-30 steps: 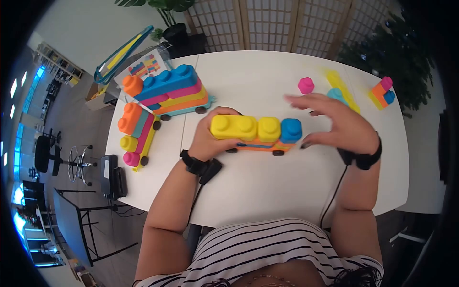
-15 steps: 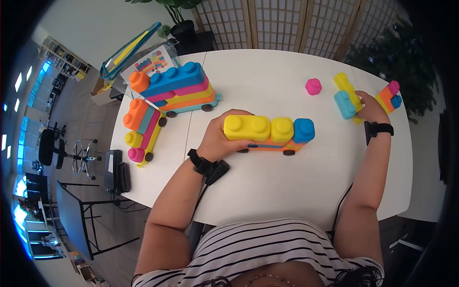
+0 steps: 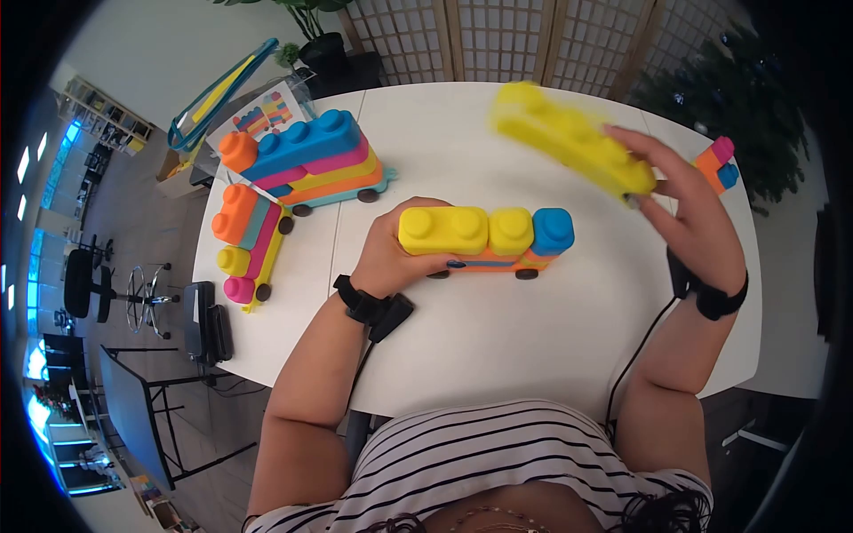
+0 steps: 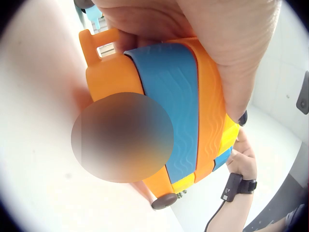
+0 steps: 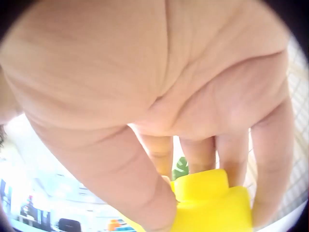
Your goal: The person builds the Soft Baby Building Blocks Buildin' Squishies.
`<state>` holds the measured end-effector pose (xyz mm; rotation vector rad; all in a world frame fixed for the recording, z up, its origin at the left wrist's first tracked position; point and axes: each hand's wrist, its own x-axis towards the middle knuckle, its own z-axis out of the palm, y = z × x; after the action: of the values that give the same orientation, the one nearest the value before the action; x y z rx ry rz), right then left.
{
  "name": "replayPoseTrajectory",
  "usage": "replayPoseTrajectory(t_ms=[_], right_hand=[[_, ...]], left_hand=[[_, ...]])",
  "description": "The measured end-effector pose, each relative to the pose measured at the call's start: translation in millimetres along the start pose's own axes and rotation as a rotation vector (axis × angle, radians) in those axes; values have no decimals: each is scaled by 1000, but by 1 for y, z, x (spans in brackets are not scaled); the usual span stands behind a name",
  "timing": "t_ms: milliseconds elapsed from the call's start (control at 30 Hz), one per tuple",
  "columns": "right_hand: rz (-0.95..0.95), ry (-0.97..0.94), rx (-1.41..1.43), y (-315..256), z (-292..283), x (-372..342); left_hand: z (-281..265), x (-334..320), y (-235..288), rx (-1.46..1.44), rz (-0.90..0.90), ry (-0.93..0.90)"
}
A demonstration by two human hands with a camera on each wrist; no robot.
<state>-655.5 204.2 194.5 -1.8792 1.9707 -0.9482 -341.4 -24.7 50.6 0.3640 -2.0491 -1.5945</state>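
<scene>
My left hand (image 3: 384, 258) grips the rear of a block-built car (image 3: 511, 233), its thumb along the near side. On top of the car sit a long yellow block, a short yellow block and a blue block; orange and blue layers (image 4: 171, 106) show below in the left wrist view. My right hand (image 3: 697, 213) pinches one end of a long yellow building block (image 3: 569, 142), raised over the table's far right part and blurred. In the right wrist view, thumb and fingers close round this yellow block (image 5: 207, 208), one stud showing.
A tall block car with a blue top (image 3: 311, 142) and a smaller block car (image 3: 258, 244) stand at the table's left. A small stack of pink, orange and blue blocks (image 3: 716, 166) is at the far right. Behind the tall car is a clear bag (image 3: 213, 102) with a picture card.
My right hand reached to the far right, took hold of the long yellow block and lifted it back toward the middle. My left hand keeps its grip on the car.
</scene>
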Motion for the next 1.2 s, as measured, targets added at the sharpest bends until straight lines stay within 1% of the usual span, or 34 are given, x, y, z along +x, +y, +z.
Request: replayPoseTrajectory(t_ms=[33, 67, 100, 133, 167, 200, 233, 367, 433, 467, 533, 567, 633, 767, 833, 967, 1033, 1067, 1133, 1200], right_hand=[[-129, -46, 106, -10, 10, -1], [-256, -120, -12, -20, 14, 4], [-249, -162, -23, -31, 22, 5], [-243, -203, -36, -41, 29, 5], [-237, -198, -38, -47, 34, 6], [-201, -157, -98, -51, 39, 6], [-164, -117, -159, -53, 43, 6], [-190, -72, -220, -49, 50, 8], [-263, -40, -234, -45, 54, 9], [-268, -45, -231, -44, 53, 10], [-213, -102, -89, -41, 51, 13], [-213, -102, -89, -37, 49, 16], [-281, -173, 65, -30, 48, 21], [-272, -187, 89, -32, 55, 22], [-224, -163, 103, -38, 58, 22], [-154, -149, 39, -36, 62, 23], [-232, -117, 12, -33, 61, 23], [-234, -121, 11, -31, 60, 23], [-297, -139, 19, -28, 59, 22], [-294, -128, 30, -31, 60, 22]], left_hand=[[3, 1, 4, -6, -2, -11], [6, 2, 8, 55, -116, 14], [7, 2, 10, 119, -227, 40], [7, 2, 8, 119, -225, 32], [5, 1, 3, 148, -183, 63], [3, -1, -3, 175, -140, 93], [-2, -2, -5, -30, -72, 37], [-2, -3, -11, -77, -42, 42], [-3, -4, -11, -77, -67, 29], [-3, -4, -11, -76, -70, 36], [-3, -4, -11, -21, -69, 40], [-3, -3, -12, -22, -69, 40], [-4, -2, -15, 29, -49, 47], [-2, -3, -16, 66, -95, 94], [-4, -2, -17, -10, -29, 65], [-2, -1, -5, -72, -54, 39], [-2, -2, -7, -16, -29, 43], [-2, -3, -7, -17, -29, 47], [-2, -4, -9, -29, -51, 42], [-2, -4, -11, -16, -49, 49]])
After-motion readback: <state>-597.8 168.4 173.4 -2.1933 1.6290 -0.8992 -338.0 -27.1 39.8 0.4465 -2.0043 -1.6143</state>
